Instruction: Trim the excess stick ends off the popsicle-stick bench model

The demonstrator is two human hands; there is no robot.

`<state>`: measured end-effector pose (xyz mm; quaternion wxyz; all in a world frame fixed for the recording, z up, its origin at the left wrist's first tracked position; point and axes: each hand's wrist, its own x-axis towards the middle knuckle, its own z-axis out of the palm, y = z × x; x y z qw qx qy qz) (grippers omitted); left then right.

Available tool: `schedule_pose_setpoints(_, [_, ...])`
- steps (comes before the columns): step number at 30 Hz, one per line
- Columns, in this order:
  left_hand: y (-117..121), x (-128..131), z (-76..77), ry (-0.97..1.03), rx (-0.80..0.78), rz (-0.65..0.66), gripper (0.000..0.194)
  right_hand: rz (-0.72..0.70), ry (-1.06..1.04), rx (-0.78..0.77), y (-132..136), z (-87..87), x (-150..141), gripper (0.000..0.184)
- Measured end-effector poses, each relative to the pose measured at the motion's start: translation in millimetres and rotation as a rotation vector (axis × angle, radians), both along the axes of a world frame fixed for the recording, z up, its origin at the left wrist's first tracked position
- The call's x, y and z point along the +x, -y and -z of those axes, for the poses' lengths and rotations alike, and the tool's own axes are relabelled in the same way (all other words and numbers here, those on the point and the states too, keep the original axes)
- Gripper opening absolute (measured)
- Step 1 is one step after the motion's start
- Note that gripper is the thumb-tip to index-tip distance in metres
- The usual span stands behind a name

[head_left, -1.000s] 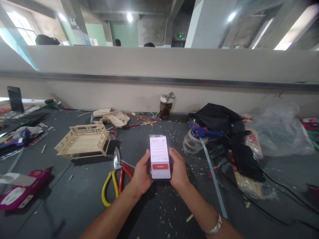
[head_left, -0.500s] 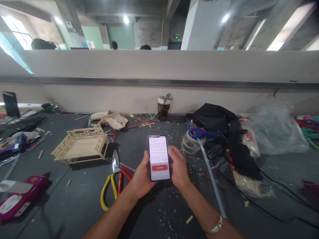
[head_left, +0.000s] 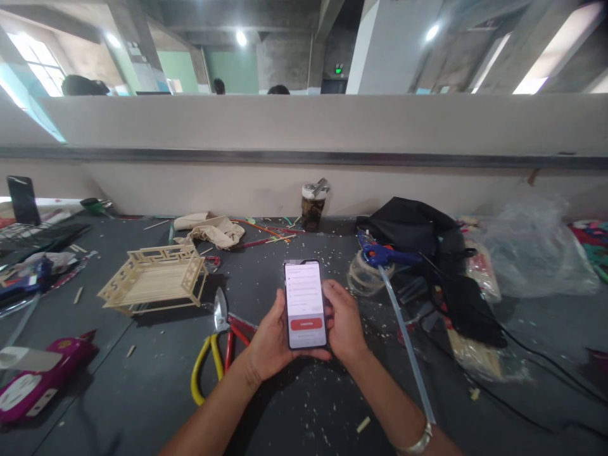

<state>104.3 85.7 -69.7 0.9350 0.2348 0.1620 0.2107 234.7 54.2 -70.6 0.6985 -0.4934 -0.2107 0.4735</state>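
Observation:
A smartphone (head_left: 304,305) with a lit white screen and a red button is held upright over the dark table. My left hand (head_left: 270,335) is closed round its left side, with fingers reaching behind and under the lower edge. On the opposite edge, my right hand (head_left: 342,322) grips it with curled fingers. Left of my hands lie cutters (head_left: 220,335) with yellow and red handles, partly hidden by my left forearm. Farther left stands a small bed-shaped frame (head_left: 154,278) made of pale wooden sticks.
A blue glue gun (head_left: 387,254) with a long glue stick lies right of my hands, beside a black bag (head_left: 413,221). A cup (head_left: 312,206) stands against the partition (head_left: 213,187). At the left lies a magenta device (head_left: 52,373). Wood scraps litter the table.
The fingers of my left hand now show further under the phone's lower edge. The phone has shifted very slightly right and down in view. Both hands keep hold of it.

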Motion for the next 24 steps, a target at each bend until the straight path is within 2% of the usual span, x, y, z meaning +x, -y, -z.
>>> schedule_pose_setpoints(10, [1.3,4.9,1.1,-0.036,0.0,-0.059,0.055,-0.021,0.114,0.018,3.1,-3.7,-2.0,0.024])
schedule_pose_setpoints(16, [1.5,4.7,1.4,-0.069,0.015,-0.069,0.055,0.028,0.213,0.022,0.4,0.2,-1.3,0.021])
schedule_pose_setpoints(24, [0.4,4.8,4.3,-0.063,0.012,-0.079,0.054,0.017,0.2,0.023,0.1,2.3,-0.7,0.016])
